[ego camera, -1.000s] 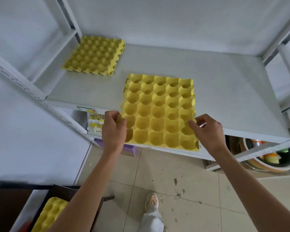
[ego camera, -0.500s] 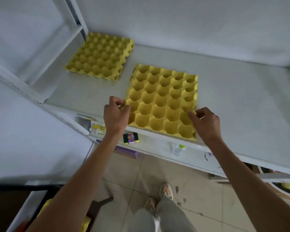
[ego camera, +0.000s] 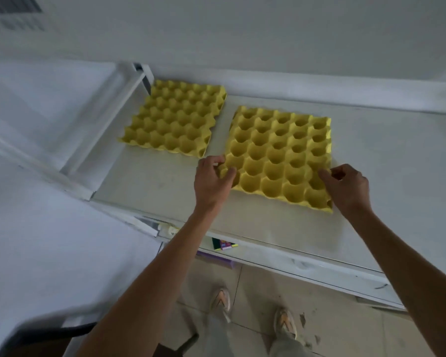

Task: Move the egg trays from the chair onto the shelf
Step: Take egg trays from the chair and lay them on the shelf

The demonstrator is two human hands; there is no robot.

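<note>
Two yellow egg trays lay on the white shelf (ego camera: pixel 386 161). The near tray (ego camera: pixel 281 153) sat flat, w/ its front edge set back from the shelf's front lip. The far tray (ego camera: pixel 175 119) lay just to its left, toward the back left corner by the shelf's upright, a narrow gap between the two.

Left hand (ego camera: pixel 211 179) gripped the near tray's front left corner, thumb curled over the rim into a cup, fingers bent round the edge. Right hand (ego camera: pixel 348 186) pinched the front right corner, fingers curled on the rim, thumb reaching onto the cups. Both arms stretched fwd from the bottom of the view.

Below the shelf a lower level held small items, incl. a colourful little box (ego camera: pixel 224 244). Tiled floor (ego camera: pixel 345 313) underneath, w/ the person's two shoes (ego camera: pixel 220 300) visible.
</note>
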